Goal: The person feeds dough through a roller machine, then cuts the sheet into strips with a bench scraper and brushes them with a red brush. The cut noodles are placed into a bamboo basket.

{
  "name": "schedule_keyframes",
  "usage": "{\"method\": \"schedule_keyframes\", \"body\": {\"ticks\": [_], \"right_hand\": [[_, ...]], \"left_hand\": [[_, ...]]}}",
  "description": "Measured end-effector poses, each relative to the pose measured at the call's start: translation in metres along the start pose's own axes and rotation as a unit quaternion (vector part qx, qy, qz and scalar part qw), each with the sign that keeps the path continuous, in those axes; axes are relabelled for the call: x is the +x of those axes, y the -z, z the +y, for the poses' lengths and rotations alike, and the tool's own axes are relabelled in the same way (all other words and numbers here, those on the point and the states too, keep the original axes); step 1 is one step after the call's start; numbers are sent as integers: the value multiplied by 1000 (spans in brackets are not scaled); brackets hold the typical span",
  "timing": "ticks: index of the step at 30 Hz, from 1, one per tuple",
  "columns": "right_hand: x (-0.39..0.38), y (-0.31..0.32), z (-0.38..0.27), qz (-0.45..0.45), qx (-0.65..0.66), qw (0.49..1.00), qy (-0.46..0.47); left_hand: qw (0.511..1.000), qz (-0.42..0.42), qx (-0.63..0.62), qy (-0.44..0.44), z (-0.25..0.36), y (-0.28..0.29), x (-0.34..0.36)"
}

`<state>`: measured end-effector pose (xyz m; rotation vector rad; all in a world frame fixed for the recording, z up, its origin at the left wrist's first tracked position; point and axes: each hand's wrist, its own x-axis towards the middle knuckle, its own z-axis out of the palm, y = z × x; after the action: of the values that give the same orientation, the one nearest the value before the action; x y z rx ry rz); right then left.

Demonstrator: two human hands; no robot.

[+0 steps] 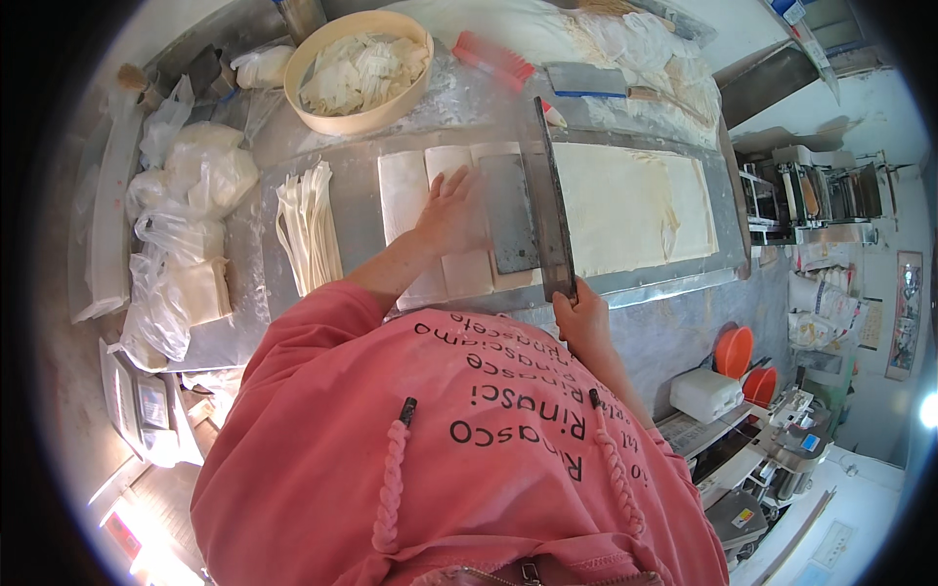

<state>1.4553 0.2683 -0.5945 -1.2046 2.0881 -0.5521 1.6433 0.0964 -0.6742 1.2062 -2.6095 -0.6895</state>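
My right hand (583,314) is closed around the near end of a long, wide-bladed knife (549,200), which stands upright across the dough. Left of the blade, a flat grey rectangular plate (514,217) rests on the layered dough. My left hand (455,213) lies spread on the pale dough strips (404,190) beside this plate, its right side blurred. A wide dough sheet (630,210), with a ragged fold towards its right end, extends right of the knife. Further left lies a bundle of cut noodles (311,230).
A round wooden sieve (359,122) with dough scraps stands at the back, near a red brush (493,61) and a blue-edged scraper (586,80). Plastic bags (200,176) crowd the table's left side. Floury cloth (650,59) lies back right. Orange bowls (735,353) sit lower right.
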Motion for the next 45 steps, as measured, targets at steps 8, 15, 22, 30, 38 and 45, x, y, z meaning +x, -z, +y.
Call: {"method": "schedule_keyframes", "body": {"ticks": [8,15,22,30,38,45], "right_hand": [[-1,-1,1,-6,13,1000,-22],[-1,-3,9,4,0,1000,4],[-2,1,5,-12,-7,1000,-13],[0,3,1,-13,-4,1000,-6],[2,3,-5,-34,-38,998,-42],[13,9,-15,-74,-114,989,-60]], "left_hand": [[1000,2,9,1,1,0,-1],[1000,7,17,-2,-1,-2,-1],[1000,5,20,-3,1,4,-3],[1000,1,25,3,-3,-6,-4],[981,114,-79,135,8,71,120],[960,52,-214,176,-6,39,201]]}}
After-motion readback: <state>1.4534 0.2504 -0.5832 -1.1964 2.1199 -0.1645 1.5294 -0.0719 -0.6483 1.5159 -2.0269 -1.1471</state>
